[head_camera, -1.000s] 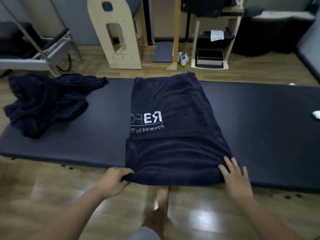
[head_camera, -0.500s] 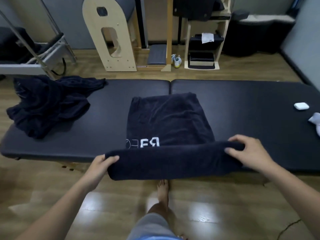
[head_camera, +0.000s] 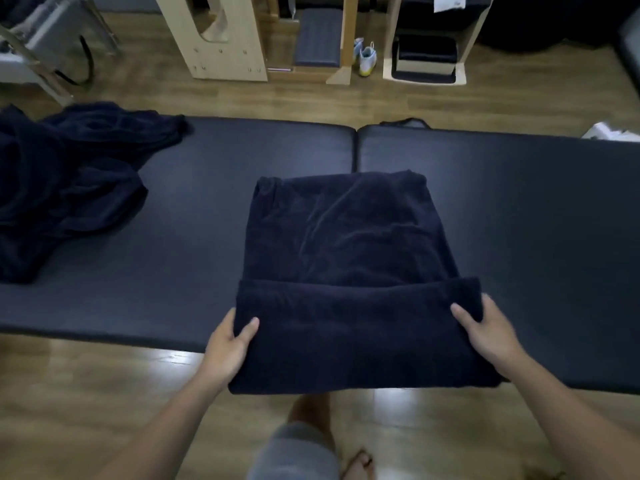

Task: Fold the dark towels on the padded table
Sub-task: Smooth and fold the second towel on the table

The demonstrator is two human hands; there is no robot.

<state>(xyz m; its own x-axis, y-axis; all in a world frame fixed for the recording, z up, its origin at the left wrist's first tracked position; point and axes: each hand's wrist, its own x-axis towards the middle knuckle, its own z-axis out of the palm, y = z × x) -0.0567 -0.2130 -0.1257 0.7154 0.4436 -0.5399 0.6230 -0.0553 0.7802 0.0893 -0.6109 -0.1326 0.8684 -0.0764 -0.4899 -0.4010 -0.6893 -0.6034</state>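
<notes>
Head view looks down on the padded surface (head_camera: pixel 173 282). At its far-left end lies a crumpled heap of dark towels (head_camera: pixel 62 188), well apart from both hands. The left hand (head_camera: pixel 225 344) grips the left edge of the folded towel (head_camera: pixel 346 244), thumb on top, fingers tucked under the cloth and hidden. This towel lies mid-surface, its near part doubled over and reaching past the near edge. The right hand (head_camera: pixel 488 330) grips the fold's right end, thumb on top, fingers curled round its side.
</notes>
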